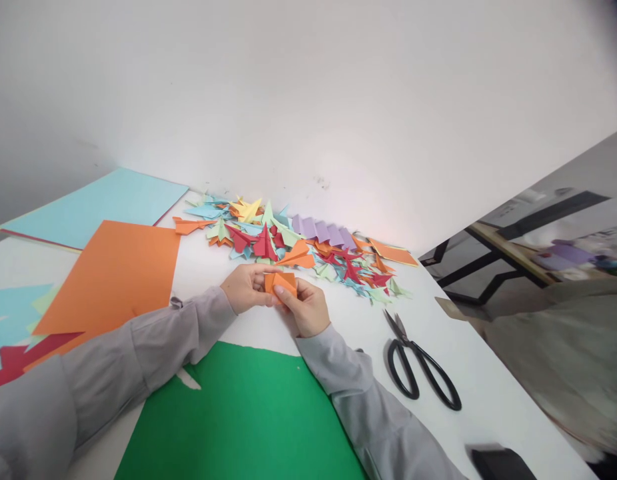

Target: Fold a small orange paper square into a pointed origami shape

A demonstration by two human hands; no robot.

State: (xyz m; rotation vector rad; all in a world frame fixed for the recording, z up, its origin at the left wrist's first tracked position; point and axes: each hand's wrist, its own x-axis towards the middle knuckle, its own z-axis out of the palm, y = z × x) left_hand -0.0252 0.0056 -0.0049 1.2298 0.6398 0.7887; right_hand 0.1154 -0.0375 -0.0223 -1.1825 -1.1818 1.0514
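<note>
Both hands meet over the table around a small folded piece of orange paper (283, 281). My left hand (246, 288) pinches its left edge. On the other side, my right hand (311, 308) grips it, the thumb pressed on its face. Just beyond my hands lies a long heap of folded paper planes (264, 244) in red, orange, green, blue and yellow. A pleated purple paper strip (323, 232) rests on that heap. Under my forearms is a large green sheet (248, 413).
Black-handled scissors (413, 360) lie partly open at the right. Large orange (118, 273) and light blue sheets (98, 200) are at the left. A dark object (503, 463) sits at the near right edge. A white wall (308, 100) rises behind the table.
</note>
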